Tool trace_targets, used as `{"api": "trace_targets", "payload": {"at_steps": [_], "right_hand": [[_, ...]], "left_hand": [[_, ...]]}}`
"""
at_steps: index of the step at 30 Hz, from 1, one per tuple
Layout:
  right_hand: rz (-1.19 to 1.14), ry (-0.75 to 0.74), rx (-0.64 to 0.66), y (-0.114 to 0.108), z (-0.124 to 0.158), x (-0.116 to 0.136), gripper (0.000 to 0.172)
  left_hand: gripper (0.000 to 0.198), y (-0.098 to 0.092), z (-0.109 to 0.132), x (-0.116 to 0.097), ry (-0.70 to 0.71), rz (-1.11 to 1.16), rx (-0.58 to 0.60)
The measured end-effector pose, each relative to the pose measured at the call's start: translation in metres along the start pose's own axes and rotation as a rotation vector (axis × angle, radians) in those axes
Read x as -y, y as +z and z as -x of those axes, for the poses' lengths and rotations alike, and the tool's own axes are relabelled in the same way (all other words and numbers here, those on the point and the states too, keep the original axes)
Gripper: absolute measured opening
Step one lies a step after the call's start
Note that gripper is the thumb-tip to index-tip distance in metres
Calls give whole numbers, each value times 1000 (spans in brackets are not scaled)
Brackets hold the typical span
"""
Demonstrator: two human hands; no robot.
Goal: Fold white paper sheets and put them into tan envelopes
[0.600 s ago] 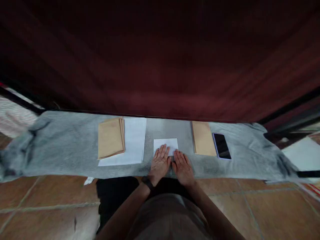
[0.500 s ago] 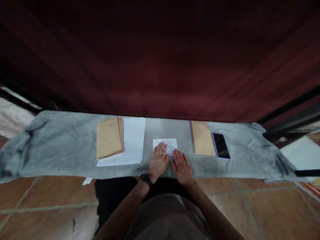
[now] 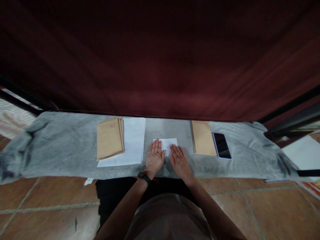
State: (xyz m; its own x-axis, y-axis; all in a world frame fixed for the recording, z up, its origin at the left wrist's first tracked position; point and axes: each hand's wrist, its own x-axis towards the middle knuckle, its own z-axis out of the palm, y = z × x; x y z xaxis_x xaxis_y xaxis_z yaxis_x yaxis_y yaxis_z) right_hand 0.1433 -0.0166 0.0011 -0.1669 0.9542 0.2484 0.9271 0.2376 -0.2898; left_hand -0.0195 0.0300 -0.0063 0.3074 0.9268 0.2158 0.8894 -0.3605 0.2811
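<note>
A small white sheet of paper [image 3: 167,144], seemingly folded, lies on the grey cloth in front of me. My left hand [image 3: 154,158] rests flat on its left part, fingers stretched out. On the paper's right part lies my right hand [image 3: 180,162], also flat with its fingers extended. Both hands cover the paper's lower corners, and its middle shows between them. To the left, several brown envelopes [image 3: 110,138] sit on top of larger white sheets [image 3: 133,140]. Right of my hands is another stack of brown envelopes [image 3: 203,138].
A smartphone [image 3: 222,145] with a pale purple case lies beside the right envelopes. Grey cloth [image 3: 67,143] covers the narrow table. A dark red panel [image 3: 160,83] rises along its far edge. Dark metal bars [image 3: 295,106] stand at the right end.
My left hand has slid left across the paper to its left edge. My right hand has moved slightly up and left onto the paper's right part.
</note>
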Motion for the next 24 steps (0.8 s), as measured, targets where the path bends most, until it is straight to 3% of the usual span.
{"api": "trace_targets", "payload": {"at_steps": [8, 18, 24], "right_hand": [[35, 25, 42, 20, -32, -6, 48], [100, 137, -68, 20, -33, -33, 50], [75, 254, -124, 17, -25, -31, 48]], "left_hand": [[59, -1, 1, 1, 0, 13, -9], [61, 1, 0, 1, -6, -36, 2], [62, 3, 0, 0, -15, -39, 8]]}}
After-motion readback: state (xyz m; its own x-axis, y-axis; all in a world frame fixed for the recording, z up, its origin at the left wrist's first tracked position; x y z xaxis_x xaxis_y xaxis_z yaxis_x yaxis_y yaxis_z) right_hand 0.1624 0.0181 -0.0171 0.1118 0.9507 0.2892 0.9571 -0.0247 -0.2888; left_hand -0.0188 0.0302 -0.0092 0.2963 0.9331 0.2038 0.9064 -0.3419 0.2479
